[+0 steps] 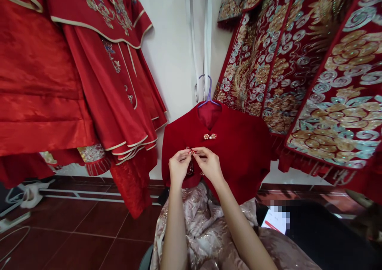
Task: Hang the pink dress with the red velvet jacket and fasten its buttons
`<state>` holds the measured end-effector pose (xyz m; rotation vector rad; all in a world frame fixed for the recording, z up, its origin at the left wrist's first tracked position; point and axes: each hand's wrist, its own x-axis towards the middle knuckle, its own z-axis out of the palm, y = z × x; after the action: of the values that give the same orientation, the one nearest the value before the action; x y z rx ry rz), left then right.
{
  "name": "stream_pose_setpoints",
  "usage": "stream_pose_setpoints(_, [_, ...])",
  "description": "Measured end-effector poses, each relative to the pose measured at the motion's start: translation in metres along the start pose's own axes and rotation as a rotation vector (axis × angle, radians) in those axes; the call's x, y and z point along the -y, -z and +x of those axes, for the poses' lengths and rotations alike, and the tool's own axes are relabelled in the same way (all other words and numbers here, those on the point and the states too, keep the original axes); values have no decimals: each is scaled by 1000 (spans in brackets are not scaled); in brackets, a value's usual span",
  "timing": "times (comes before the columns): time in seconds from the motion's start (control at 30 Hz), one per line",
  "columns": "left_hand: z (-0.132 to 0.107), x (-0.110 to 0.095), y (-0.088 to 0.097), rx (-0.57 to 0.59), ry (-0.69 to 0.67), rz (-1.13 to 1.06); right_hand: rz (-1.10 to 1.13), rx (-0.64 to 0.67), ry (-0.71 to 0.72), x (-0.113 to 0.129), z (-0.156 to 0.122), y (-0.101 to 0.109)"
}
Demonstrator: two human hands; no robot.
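Observation:
A small dark red jacket (238,150) hangs on a purple hanger (209,96) against the white wall. Near its collar sits a fastened pearl-and-red clasp (210,136). Lower down, both my hands meet at a second clasp (190,150). My left hand (179,167) pinches its left side and my right hand (209,164) pinches its right side. A dark tassel (190,169) dangles between my hands.
Red satin garments (89,83) hang at the left. Heavily embroidered red and gold robes (313,71) hang at the right. Pinkish brocade fabric (203,226) lies under my forearms. Cables and a power strip (20,206) lie on the dark red tile floor at the left.

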<state>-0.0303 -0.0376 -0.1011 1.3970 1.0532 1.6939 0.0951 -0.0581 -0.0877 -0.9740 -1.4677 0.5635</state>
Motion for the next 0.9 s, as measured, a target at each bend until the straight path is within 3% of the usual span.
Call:
stream_pose_setpoints(0.37, [0, -1, -2, -53, 90, -33, -17, -42, 51, -4, 7, -3])
stream_pose_setpoints(0.7, [-3, 1, -2, 1, -20, 96, -2, -39, 79, -7, 7, -2])
stream_pose_setpoints(0.8, [-1, -1, 5, 34, -14, 69, 16, 10, 20, -3, 8, 6])
stream_pose_setpoints(0.9, [0, -14, 19, 26, -1, 149, 33, 44, -61, 5, 1, 29])
